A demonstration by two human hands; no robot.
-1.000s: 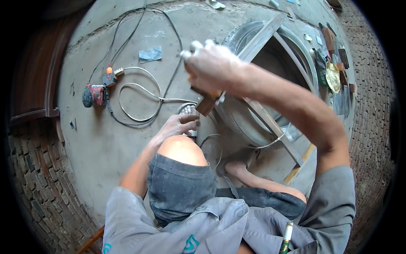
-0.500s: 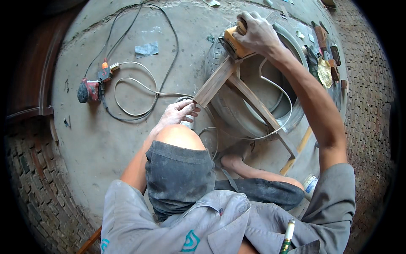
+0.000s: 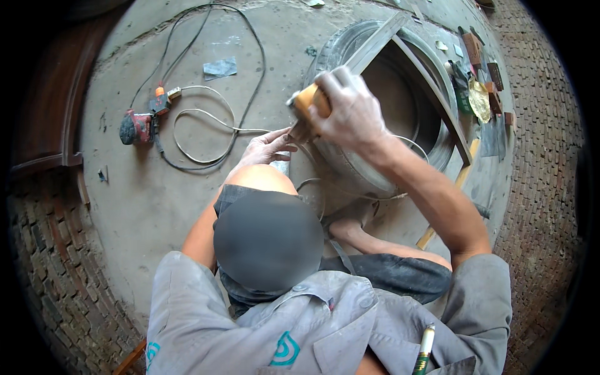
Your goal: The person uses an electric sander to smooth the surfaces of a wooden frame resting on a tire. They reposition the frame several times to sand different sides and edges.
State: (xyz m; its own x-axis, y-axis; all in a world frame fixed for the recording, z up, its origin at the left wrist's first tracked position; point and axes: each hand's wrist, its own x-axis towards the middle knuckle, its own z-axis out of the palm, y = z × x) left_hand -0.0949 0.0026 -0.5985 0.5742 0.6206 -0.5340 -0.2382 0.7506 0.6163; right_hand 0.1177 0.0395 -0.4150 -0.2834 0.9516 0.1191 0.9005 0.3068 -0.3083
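right hand (image 3: pixel 350 112) gripping orange block (image 3: pixel 309 100), dusty

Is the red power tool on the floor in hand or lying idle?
Lying idle: the red power tool rests on the concrete floor, apart from both hands.

Workshop yard: concrete floor (image 3: pixel 156 206), power sander (image 3: pixel 136 127), brick paving (image 3: pixel 44 250).

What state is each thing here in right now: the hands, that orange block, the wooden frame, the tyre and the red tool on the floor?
Right hand: closed around the orange block, raised over the frame.
Orange block: gripped, partly hidden by fingers.
Left hand: fingers spread, resting at the frame's near end.
Wooden frame: lying across the tyre.
Tyre: flat on the floor.
Red power tool: lying on the floor, unheld, cord attached.
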